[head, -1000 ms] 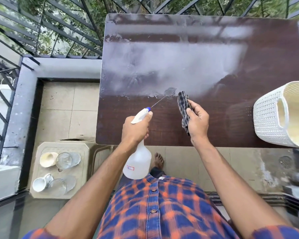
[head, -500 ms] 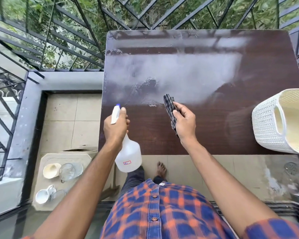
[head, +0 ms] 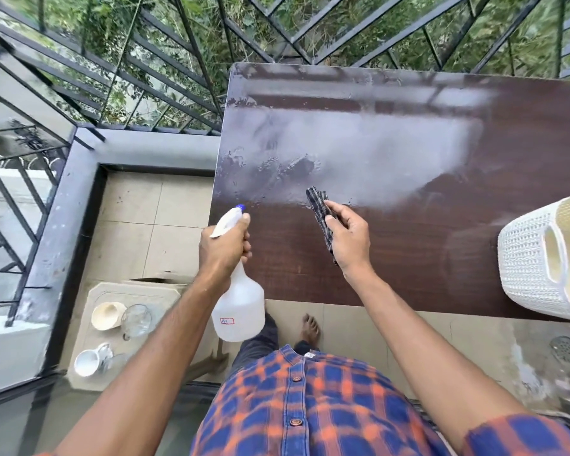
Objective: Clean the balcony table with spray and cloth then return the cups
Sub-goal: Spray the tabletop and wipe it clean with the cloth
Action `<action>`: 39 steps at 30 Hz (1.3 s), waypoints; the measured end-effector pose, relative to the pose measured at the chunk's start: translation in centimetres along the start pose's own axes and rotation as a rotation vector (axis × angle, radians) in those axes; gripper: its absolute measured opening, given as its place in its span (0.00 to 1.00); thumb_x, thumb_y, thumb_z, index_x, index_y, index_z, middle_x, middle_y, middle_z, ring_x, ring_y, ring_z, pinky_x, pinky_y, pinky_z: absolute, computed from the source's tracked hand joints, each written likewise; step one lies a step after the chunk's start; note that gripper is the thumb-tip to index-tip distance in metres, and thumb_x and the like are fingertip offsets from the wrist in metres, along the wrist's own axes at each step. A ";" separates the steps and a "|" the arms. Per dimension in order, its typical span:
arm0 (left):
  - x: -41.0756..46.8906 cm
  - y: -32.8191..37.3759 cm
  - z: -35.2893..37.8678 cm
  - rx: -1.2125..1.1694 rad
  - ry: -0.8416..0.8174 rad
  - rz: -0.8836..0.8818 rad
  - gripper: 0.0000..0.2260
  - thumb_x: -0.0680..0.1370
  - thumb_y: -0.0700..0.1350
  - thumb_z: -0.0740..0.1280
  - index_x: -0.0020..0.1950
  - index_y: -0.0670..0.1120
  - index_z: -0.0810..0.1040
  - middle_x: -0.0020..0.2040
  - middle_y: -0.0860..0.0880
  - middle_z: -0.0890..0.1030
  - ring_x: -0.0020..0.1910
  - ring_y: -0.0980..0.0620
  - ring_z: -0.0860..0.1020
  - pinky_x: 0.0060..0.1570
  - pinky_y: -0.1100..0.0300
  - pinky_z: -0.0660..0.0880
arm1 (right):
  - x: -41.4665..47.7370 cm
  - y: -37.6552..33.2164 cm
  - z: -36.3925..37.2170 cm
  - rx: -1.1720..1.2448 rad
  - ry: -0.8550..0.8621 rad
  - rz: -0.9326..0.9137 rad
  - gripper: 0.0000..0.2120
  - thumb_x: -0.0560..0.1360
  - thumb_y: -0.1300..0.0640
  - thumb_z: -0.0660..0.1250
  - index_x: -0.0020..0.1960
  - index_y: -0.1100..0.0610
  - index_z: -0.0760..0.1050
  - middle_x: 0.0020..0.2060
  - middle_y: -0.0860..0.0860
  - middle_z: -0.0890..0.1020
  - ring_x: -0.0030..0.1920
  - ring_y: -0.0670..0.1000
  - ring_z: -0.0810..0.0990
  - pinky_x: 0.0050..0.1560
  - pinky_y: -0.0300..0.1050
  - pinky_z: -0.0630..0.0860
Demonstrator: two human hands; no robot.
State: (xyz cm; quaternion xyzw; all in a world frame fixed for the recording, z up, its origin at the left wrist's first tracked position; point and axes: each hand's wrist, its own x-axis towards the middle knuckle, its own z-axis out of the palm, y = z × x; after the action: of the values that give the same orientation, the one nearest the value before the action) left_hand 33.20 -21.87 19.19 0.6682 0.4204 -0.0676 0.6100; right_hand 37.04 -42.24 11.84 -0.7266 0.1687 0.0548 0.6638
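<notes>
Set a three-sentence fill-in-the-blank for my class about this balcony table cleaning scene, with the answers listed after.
The left hand grips the spray bottle; the right hand holds the checked ____.
The cups stand on a low stool to the person's ____.
The white basket sits at the ____ edge of the table.
Answers: cloth; left; right.

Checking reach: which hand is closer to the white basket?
Right. The right hand, holding the cloth, hovers left of the basket; the left hand, gripping the spray bottle, is farther left.
</notes>
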 end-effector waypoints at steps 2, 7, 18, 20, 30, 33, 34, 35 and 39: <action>0.0 0.3 0.3 -0.008 -0.038 0.006 0.13 0.79 0.52 0.70 0.39 0.45 0.81 0.31 0.47 0.80 0.28 0.51 0.76 0.28 0.62 0.70 | 0.6 0.0 -0.1 0.014 0.010 0.011 0.16 0.74 0.61 0.65 0.56 0.47 0.83 0.40 0.47 0.83 0.31 0.45 0.75 0.38 0.43 0.71; 0.4 0.8 1.1 0.028 -0.130 0.000 0.13 0.79 0.53 0.69 0.39 0.47 0.81 0.33 0.48 0.81 0.31 0.52 0.79 0.32 0.60 0.70 | 1.8 0.1 -0.8 0.011 0.073 0.022 0.15 0.73 0.60 0.65 0.52 0.43 0.83 0.40 0.49 0.84 0.31 0.48 0.73 0.38 0.47 0.71; 3.1 2.9 1.2 0.022 -0.355 -0.090 0.13 0.82 0.53 0.66 0.46 0.44 0.81 0.36 0.48 0.82 0.32 0.55 0.77 0.28 0.65 0.67 | 6.7 0.5 -3.8 -0.520 0.370 -0.143 0.20 0.78 0.63 0.62 0.69 0.57 0.77 0.65 0.54 0.80 0.66 0.53 0.77 0.69 0.42 0.68; 4.2 3.5 0.3 0.025 -0.349 -0.089 0.13 0.82 0.54 0.66 0.44 0.46 0.80 0.37 0.48 0.82 0.33 0.53 0.78 0.29 0.64 0.67 | 8.8 1.3 -3.5 -0.669 0.370 -0.148 0.22 0.79 0.63 0.61 0.72 0.57 0.74 0.69 0.57 0.76 0.70 0.57 0.73 0.71 0.47 0.65; 10.7 5.1 -7.2 0.028 -0.272 -0.101 0.13 0.81 0.55 0.65 0.44 0.49 0.81 0.39 0.48 0.82 0.40 0.50 0.81 0.37 0.57 0.68 | 11.7 1.8 13.0 -1.044 0.351 -0.129 0.28 0.76 0.59 0.63 0.76 0.50 0.69 0.77 0.55 0.67 0.73 0.62 0.68 0.73 0.58 0.61; 12.1 5.6 -8.7 0.032 -0.261 -0.104 0.12 0.81 0.55 0.65 0.46 0.49 0.81 0.40 0.49 0.81 0.43 0.50 0.81 0.40 0.56 0.67 | 12.1 0.6 19.9 -1.072 0.134 -0.256 0.29 0.75 0.62 0.63 0.76 0.50 0.69 0.77 0.55 0.67 0.73 0.62 0.68 0.73 0.59 0.63; 12.4 5.8 -9.1 0.032 -0.260 -0.104 0.12 0.81 0.55 0.65 0.45 0.50 0.81 0.39 0.49 0.81 0.43 0.50 0.81 0.40 0.56 0.66 | 12.1 0.6 21.9 -1.079 0.076 -0.304 0.29 0.75 0.62 0.63 0.76 0.51 0.70 0.77 0.55 0.68 0.73 0.62 0.68 0.73 0.58 0.63; 12.7 5.9 -9.3 0.033 -0.260 -0.102 0.11 0.81 0.55 0.65 0.45 0.50 0.81 0.39 0.50 0.81 0.43 0.50 0.81 0.39 0.56 0.66 | 11.9 0.7 23.5 -1.083 0.017 -0.366 0.28 0.75 0.62 0.63 0.75 0.52 0.71 0.76 0.55 0.69 0.73 0.62 0.68 0.72 0.57 0.62; 13.5 6.4 -9.5 0.047 -0.281 -0.101 0.11 0.81 0.55 0.65 0.44 0.51 0.81 0.39 0.50 0.81 0.43 0.51 0.82 0.41 0.55 0.66 | 9.6 2.2 24.1 -1.140 -0.338 -0.704 0.24 0.76 0.61 0.61 0.72 0.53 0.75 0.74 0.55 0.72 0.71 0.62 0.72 0.69 0.57 0.68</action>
State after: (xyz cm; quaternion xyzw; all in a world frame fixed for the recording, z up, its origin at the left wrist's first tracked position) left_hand 41.97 -6.51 18.24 0.6444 0.3622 -0.2008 0.6429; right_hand 48.83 -20.37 4.10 -0.9551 -0.2381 0.0287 0.1736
